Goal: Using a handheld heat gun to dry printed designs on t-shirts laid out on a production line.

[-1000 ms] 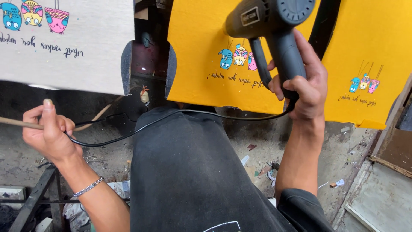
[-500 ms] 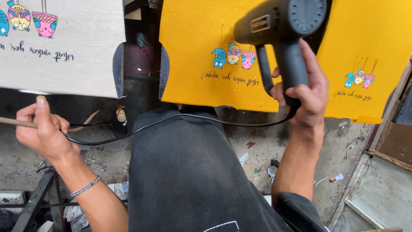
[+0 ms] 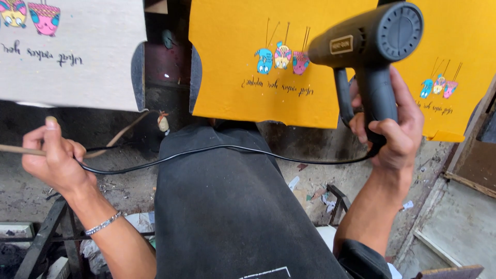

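Before yellow cloth [image 3: 258, 62] — right hand [image 3: 392, 134] (fist) round heat gun [image 3: 369, 39].

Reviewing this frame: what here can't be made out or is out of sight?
- Heat gun nozzle tip: head view, foreshortened, pointing away from the camera.
- Right hand fingertips: wrapped behind the gun's handle.
- Thin stick in the left hand: far end cut off by the left edge.
- Grey printed sheet: top cropped by the frame.

Heat gun [image 3: 369, 51] up right in the right hand [image 3: 390, 126], its cord [image 3: 217, 152] crossing the lap to the left hand [image 3: 51, 160] gripping a stick [image 3: 18, 150].
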